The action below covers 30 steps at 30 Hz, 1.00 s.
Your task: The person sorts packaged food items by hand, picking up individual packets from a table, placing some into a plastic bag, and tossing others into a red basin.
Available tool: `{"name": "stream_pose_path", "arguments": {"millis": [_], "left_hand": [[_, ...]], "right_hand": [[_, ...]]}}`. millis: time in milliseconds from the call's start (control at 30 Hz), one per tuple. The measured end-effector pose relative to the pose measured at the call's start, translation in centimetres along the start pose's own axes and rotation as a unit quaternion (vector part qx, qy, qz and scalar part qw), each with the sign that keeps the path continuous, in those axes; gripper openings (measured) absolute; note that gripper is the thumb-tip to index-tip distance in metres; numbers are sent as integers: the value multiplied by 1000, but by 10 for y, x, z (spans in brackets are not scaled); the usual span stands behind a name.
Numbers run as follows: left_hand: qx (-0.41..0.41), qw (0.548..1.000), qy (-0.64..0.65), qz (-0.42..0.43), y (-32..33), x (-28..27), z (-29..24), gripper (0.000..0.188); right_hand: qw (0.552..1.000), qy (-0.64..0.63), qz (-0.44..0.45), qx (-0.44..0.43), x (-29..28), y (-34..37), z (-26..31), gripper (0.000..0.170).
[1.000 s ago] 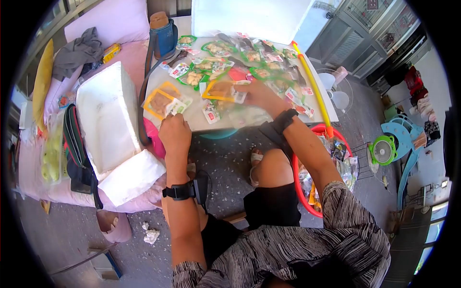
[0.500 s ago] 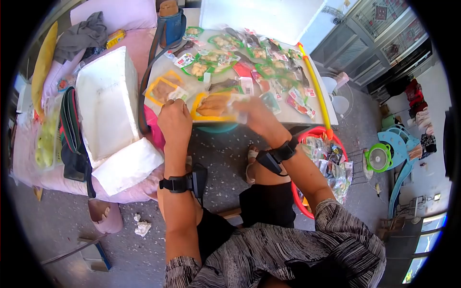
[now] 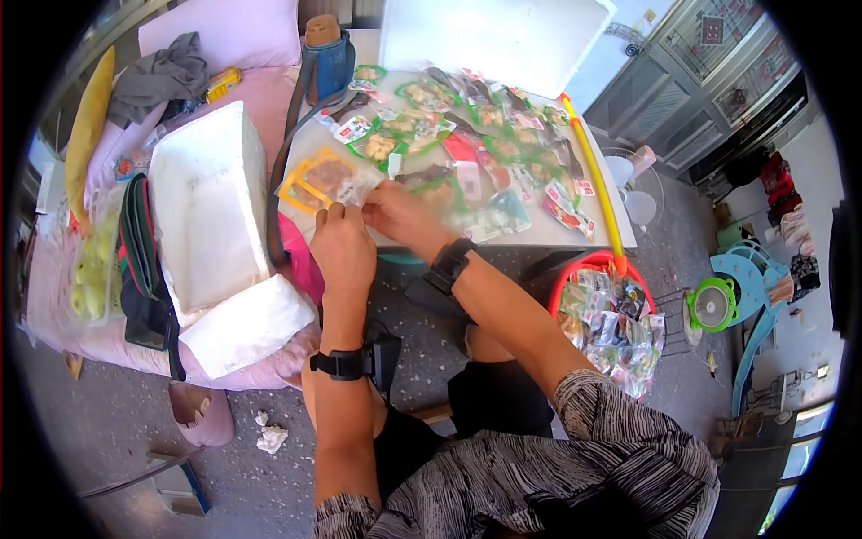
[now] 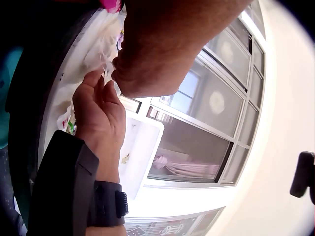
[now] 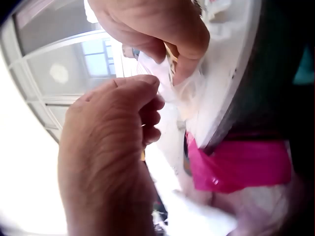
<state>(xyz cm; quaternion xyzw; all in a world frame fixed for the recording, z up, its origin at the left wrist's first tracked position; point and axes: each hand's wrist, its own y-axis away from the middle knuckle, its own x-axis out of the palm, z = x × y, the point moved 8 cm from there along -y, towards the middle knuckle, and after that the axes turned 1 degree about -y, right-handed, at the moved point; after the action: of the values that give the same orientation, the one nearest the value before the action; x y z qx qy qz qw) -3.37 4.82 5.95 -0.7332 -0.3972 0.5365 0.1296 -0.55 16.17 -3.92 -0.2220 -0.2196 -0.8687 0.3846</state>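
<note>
Yellow-bordered food packets (image 3: 316, 180) lie overlapped at the table's front left, inside a clear plastic bag (image 5: 189, 93). My left hand (image 3: 346, 247) pinches the bag's near edge, its fingers curled. Close beside it my right hand (image 3: 400, 211) pinches the bag's mouth between thumb and fingertips, slightly blurred. In the left wrist view the right hand (image 4: 101, 108) meets thin plastic film (image 4: 100, 54) beside the left hand (image 4: 152, 64). Green-edged packets (image 3: 377, 144) of pale pieces spread over the table to the right.
A white foam box (image 3: 211, 207) stands on the pink bed at left. Behind the table's packets is another white foam box (image 3: 489, 40). A yellow pole (image 3: 597, 175) runs along the right edge. The red basket (image 3: 557, 292) on the floor holds several packets. A blue flask (image 3: 328, 72) stands back left.
My right hand has moved left with a yellow-bordered packet, which now overlaps the other one, and has come up beside my left hand at the bag. The left hand has stayed at the bag's edge.
</note>
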Motion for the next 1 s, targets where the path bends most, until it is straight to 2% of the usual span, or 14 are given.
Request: {"name": "stream_pose_path", "arguments": {"millis": [67, 167, 267, 300, 333, 400, 433, 467, 600, 667, 733, 800, 867, 1000], "left_hand": [[-2, 1000, 7, -3, 1, 0, 3, 2], [-16, 1000, 12, 15, 1, 0, 6, 4], [-17, 1000, 2, 21, 1, 3, 5, 6], [-15, 1000, -5, 20, 1, 3, 6, 6], [-15, 1000, -7, 21, 2, 5, 9, 4], [-17, 999, -9, 26, 5, 8, 14, 4], [-31, 999, 0, 42, 6, 10, 17, 8], [-44, 997, 9, 59, 7, 11, 21, 12], [-163, 972, 43, 167, 7, 9, 41, 28], [-204, 968, -9, 143, 8, 7, 53, 30], [-224, 963, -22, 149, 14, 16, 66, 32], [-225, 966, 14, 123, 18, 19, 64, 36], [-233, 966, 41, 106, 17, 15, 64, 42], [-264, 949, 130, 116, 20, 25, 75, 55]], "right_hand": [[987, 137, -78, 34, 7, 19, 13, 13], [967, 235, -78, 63, 7, 35, 24, 10], [994, 97, -40, 12, 3, 19, 13, 10], [961, 247, -3, -127, 6, 13, 28, 10], [885, 386, 33, -260, 18, 14, 40, 11], [885, 363, 23, -292, 18, 10, 39, 12], [960, 201, -22, -192, 7, 1, 26, 13], [994, 30, -66, -84, -2, -3, 8, 14], [971, 171, -164, -33, -17, 53, 41, 20], [961, 183, -200, -52, -34, 59, 52, 24], [870, 419, -138, -220, -58, 26, 59, 25], [841, 477, -138, -213, -50, 19, 60, 24], [908, 362, -208, -43, -20, 36, 68, 23], [944, 290, -147, -49, -28, 9, 52, 24]]}}
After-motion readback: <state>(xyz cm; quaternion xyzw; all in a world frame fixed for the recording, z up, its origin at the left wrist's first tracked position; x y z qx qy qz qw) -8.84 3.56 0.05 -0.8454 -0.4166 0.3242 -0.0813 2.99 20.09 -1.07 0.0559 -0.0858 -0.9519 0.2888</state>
